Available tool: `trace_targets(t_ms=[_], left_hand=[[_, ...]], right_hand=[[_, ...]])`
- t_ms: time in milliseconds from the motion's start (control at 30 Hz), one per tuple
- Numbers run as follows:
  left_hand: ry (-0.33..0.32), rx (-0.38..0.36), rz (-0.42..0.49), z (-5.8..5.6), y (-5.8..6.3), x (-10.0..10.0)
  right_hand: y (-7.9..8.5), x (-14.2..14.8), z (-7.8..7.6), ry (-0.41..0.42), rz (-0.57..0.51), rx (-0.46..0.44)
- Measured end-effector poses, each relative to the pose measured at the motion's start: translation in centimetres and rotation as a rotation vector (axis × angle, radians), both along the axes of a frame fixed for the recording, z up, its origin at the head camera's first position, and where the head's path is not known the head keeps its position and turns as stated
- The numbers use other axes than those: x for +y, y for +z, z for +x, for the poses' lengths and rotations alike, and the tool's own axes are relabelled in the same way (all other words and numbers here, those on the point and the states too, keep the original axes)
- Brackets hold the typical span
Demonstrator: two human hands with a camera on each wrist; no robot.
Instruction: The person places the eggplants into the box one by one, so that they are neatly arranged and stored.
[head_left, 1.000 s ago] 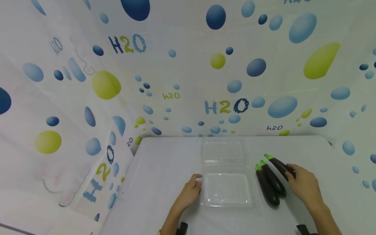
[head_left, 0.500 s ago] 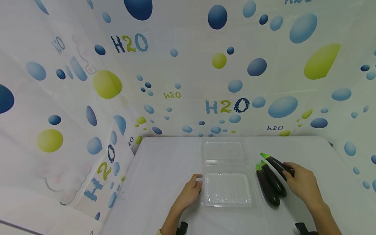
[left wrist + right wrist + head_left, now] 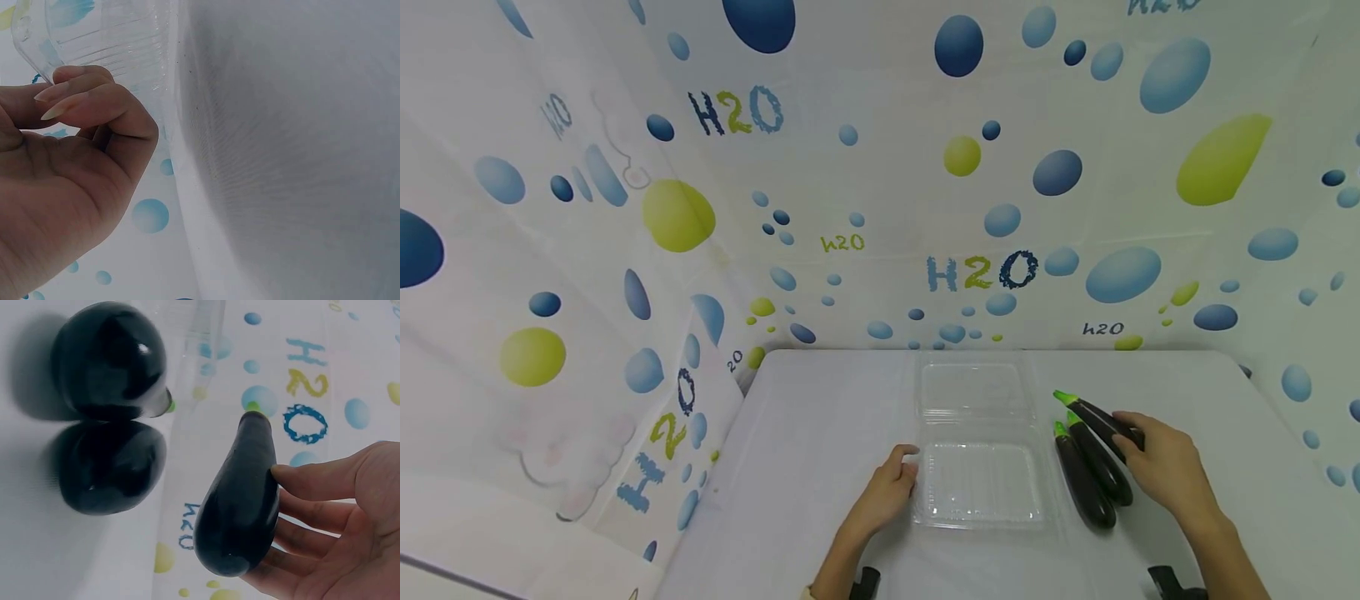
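A clear plastic clamshell container (image 3: 982,483) lies opened out on the table, its lid (image 3: 973,387) spread toward the back. My left hand (image 3: 886,493) is at its left side, thumb and curled fingers pinching the rim; the left wrist view shows the container wall (image 3: 109,37) behind the fingertips. Over on the right, my right hand (image 3: 1167,460) grips a dark eggplant (image 3: 240,500) with a green stem end, raised off the table. Two more eggplants lie side by side right of the container: one nearer it (image 3: 1082,479) and one beside that (image 3: 1101,460).
The table (image 3: 820,433) has a white cover. A curtain (image 3: 880,183) printed with blue and green drops and H2O lettering hangs behind it and along the left side.
My right hand has moved left with its eggplant, whose green end now sits above the tips of the two lying eggplants. The left hand and the container have stayed put.
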State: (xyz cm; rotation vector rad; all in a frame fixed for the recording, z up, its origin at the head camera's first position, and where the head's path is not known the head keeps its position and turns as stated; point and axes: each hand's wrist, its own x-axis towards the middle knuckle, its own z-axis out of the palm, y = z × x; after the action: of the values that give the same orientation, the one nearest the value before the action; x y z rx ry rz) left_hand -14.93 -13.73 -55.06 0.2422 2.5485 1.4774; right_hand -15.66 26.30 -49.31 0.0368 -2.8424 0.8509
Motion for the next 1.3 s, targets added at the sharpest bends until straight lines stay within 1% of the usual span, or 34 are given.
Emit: trace_targets(t_ms=[200, 367, 533, 700, 1033, 1300], left_hand=[[0.001, -0.004, 0.003, 0.1, 0.1, -0.1], [-0.006, 0.0, 0.001, 0.1, -0.1, -0.1], [-0.006, -0.004, -0.001, 0.0, -0.3, -0.2], [-0.007, -0.006, 0.002, 0.0, -0.4, -0.3], [-0.003, -0.006, -0.004, 0.1, -0.2, -0.2], [-0.006, 0.001, -0.017, 0.1, -0.3, -0.2]], right_hand=[[0.6, -0.9, -0.4, 0.018, 0.008, 0.01], [1.1, -1.8, -0.4, 0.032, 0.002, 0.004], [1.0, -2.6, -0.4, 0.051, 0.002, 0.006], [1.0, -3.3, -0.5, 0.066, 0.002, -0.014], [1.2, -4.2, -0.7, 0.104, -0.009, 0.002], [1.2, -4.8, -0.7, 0.13, -0.021, 0.013]])
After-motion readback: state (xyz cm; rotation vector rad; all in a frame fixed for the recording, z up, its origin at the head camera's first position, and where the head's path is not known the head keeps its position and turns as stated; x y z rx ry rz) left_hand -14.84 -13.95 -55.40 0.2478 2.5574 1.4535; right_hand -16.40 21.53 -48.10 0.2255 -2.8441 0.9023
